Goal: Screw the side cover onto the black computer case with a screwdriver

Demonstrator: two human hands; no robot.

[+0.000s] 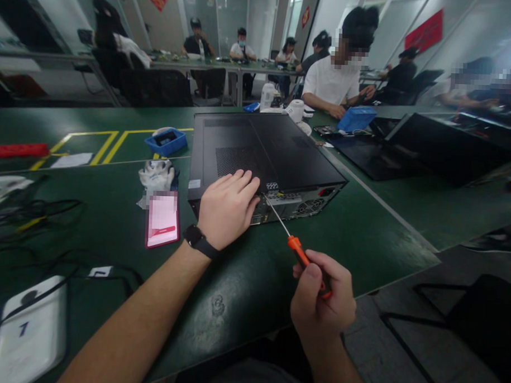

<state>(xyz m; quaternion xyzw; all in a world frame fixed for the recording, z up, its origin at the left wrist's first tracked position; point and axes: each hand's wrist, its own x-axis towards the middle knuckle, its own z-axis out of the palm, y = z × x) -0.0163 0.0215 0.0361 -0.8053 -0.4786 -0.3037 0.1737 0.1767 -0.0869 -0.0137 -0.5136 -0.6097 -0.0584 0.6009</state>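
Observation:
A black desktop computer case (277, 153) lies flat on the green table (363, 234), its rear panel facing me. My left hand (227, 207) rests palm down on the case's near corner, fingers stretched out on the lid. My right hand (321, 300) is closed round the orange handle of a screwdriver (297, 251). The thin metal shaft runs up and left, and its tip touches the rear panel just beside my left fingers. A black watch sits on my left wrist.
A phone (162, 219) in a red case lies left of the computer, with a white glove (156, 174) and a blue tray (167, 141) behind it. Cables and a white device (28, 334) lie at the near left. Another person sits across the table by more black cases (445, 145).

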